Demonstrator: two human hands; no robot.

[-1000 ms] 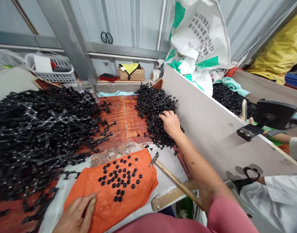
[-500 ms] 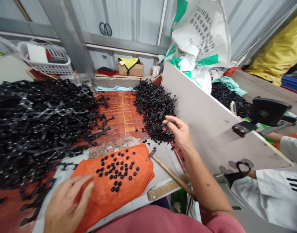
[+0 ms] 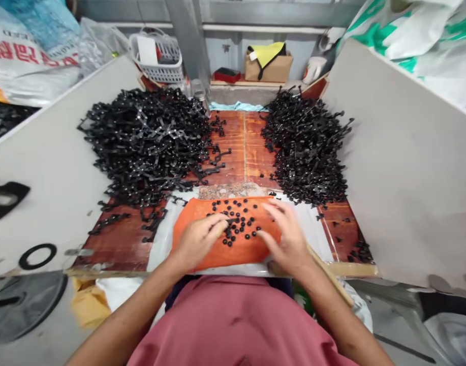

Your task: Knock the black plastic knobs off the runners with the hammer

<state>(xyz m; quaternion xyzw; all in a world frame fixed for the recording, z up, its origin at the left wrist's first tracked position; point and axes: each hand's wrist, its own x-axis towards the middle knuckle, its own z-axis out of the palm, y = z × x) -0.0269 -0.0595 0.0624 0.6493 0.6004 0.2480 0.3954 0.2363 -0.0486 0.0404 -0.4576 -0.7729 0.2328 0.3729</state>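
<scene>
An orange cloth (image 3: 213, 254) lies at the near edge of the table, with many small round black caps (image 3: 248, 236) scattered over it. Over its left part, my left hand (image 3: 202, 236) is closed, thumb and fingers pinching a small black plastic piece (image 3: 231, 220) just above the caps. My right hand (image 3: 288, 236), slightly blurred, hovers at the cloth's right side with thumb and fingers apart and nothing seen between them. Below my right forearm runs a wooden hammer handle (image 3: 332, 277); the hammer's head is hidden.
A heap of linked black plastic parts (image 3: 152, 137) stands on the left, another heap of black pieces (image 3: 309, 147) on the right. Grey partitions (image 3: 400, 168) flank the table. Along the back are a basket (image 3: 160, 71), a cardboard box (image 3: 269, 68) and a mug (image 3: 314, 68).
The view has swung left to face the table. My right hand has come from the right heap to the cloth. My left hand has moved over the caps and now pinches a black piece.
</scene>
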